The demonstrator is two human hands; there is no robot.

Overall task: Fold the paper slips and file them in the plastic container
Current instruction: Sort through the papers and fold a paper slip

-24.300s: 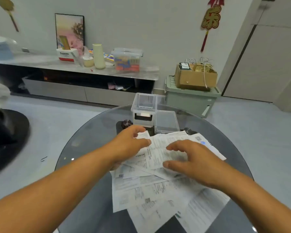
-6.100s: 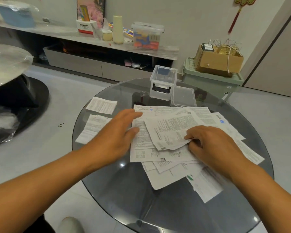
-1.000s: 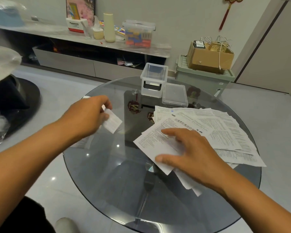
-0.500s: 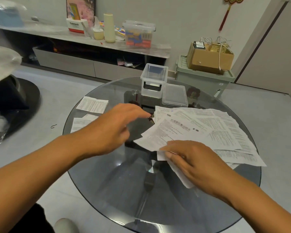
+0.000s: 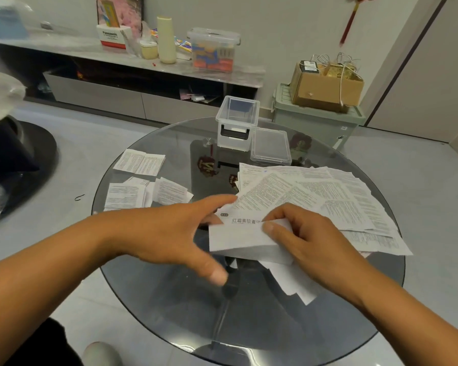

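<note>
A white printed paper slip (image 5: pixel 245 237) is pinched by the right hand (image 5: pixel 306 237); the spread-fingered left hand (image 5: pixel 175 233) should pin it for a squared crease.

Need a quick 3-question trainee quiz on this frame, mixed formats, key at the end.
1. True or false: the plastic container on the glass table stands open, its lid lying beside it.
2. Which hand pinches the slip being folded? A) left hand B) right hand C) neither
3. Fill in: the folded slips lie on the table's ____ side, the unfolded pile on its right.

Key: 1 true. 2 B: the right hand pinches the slip's folded edge, while the left hand has straight fingers reaching to the slip. 3 left.
</note>
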